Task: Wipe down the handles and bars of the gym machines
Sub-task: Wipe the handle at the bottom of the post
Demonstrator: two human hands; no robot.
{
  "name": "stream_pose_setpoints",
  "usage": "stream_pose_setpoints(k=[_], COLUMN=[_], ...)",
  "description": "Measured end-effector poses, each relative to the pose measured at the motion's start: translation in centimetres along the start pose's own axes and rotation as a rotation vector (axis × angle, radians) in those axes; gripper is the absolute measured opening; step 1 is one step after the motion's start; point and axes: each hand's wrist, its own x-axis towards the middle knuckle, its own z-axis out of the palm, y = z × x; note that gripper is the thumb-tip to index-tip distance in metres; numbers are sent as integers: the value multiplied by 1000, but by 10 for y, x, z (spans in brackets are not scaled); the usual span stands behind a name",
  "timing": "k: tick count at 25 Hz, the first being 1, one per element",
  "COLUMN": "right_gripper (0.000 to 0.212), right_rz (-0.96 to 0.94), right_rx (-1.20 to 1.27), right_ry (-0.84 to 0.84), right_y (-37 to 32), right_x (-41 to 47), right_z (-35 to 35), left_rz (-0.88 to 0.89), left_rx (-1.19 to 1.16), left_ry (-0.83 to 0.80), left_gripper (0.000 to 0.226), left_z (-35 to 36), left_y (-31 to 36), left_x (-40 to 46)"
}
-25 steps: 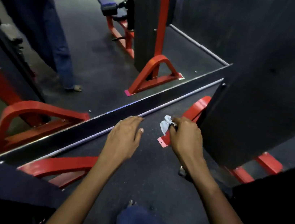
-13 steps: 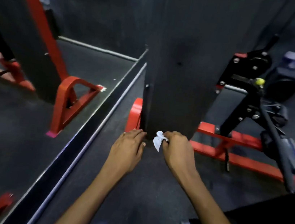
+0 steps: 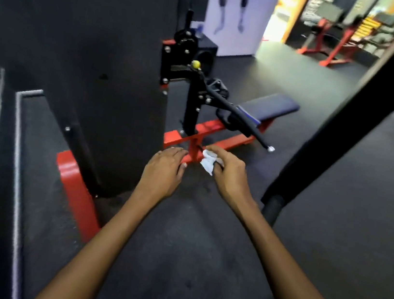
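My right hand (image 3: 229, 173) grips a small crumpled white cloth (image 3: 208, 162) and holds it against the low red frame bar (image 3: 191, 152) of a gym machine. My left hand (image 3: 164, 170) lies flat, fingers together, with its fingertips on the same red bar just left of the cloth. Behind the bar rises a black upright (image 3: 193, 105) with a yellow knob (image 3: 195, 64). A long black handle bar (image 3: 243, 121) slants down to the right, ending in a silver tip.
A tall black weight-stack cover (image 3: 95, 71) stands at left on a red base foot (image 3: 76, 193). A blue padded bench (image 3: 270, 105) lies behind the handle. A thick black slanted post (image 3: 347, 114) crosses the right side. A mirror edge (image 3: 14, 174) runs along the left floor.
The view has swung right, from the mirror and the cover's base to the bench side. Both hands have moved along the red frame to the bar under the black upright, cloth still held.
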Motion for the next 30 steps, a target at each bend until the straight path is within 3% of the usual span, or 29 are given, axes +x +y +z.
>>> stream_pose_setpoints(k=[3, 5, 8, 12, 15, 18, 25, 30], right_gripper=[31, 27, 13, 15, 23, 14, 27, 19], right_rz=[179, 305, 255, 188, 129, 52, -1, 75], right_rx=[73, 117, -144, -252, -269, -284, -400, -353], right_ry=[158, 340, 496, 402, 357, 430, 406, 415], right_y=[22, 45, 73, 91, 99, 99, 101, 90], right_x=[-28, -49, -67, -84, -109, -95, -134, -73], right_z=[-35, -64, -90, -76, -69, -85, -56, -57], left_rz=[122, 209, 391, 539, 537, 536, 662, 806], left_rx=[-136, -240, -385, -633, -756, -875, -979, -1010], left_ry=[-23, -3, 59, -52, -91, -12, 86, 115], left_gripper=[43, 45, 49, 68, 78, 75, 72, 67], left_z=[1, 4, 11, 21, 32, 46, 68, 73], left_y=[41, 71, 114, 181, 207, 212, 208, 204], left_x=[19, 32, 52, 80, 89, 87, 99, 110])
